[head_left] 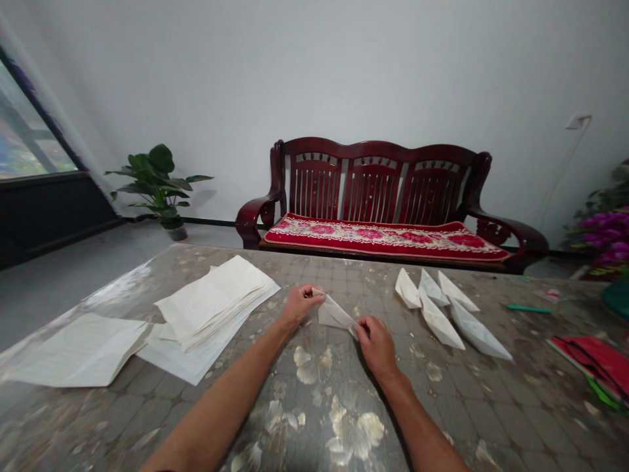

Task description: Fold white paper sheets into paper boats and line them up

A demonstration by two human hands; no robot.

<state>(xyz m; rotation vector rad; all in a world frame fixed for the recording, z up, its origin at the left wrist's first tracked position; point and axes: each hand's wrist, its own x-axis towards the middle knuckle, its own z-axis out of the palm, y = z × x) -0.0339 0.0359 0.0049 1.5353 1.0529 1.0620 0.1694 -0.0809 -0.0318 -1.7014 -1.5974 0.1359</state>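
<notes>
Hands are meeting over the middle of the desk point(319, 400), both on one folded paper point(335, 314). The left hand point(299, 303) is pinching the paper's far left tip, its grip clamped on that corner. The right hand point(376, 344) is holding the near right end, its grip closed on the paper, fingers curling low against the desk. The paper is stretching between the two hands, slanting from far left to near right. Left of the hands, a fanned stack of sheets point(216, 301) is lying on the desk, with a loose sheet point(83, 347) lying farther left. Right of the hands and well apart from them, white paper boats point(442, 321) are sitting in a cluster, and a green pen point(529, 309) is lying beyond them. A wooden sofa point(383, 190) is standing behind the desk, against the wall.
</notes>
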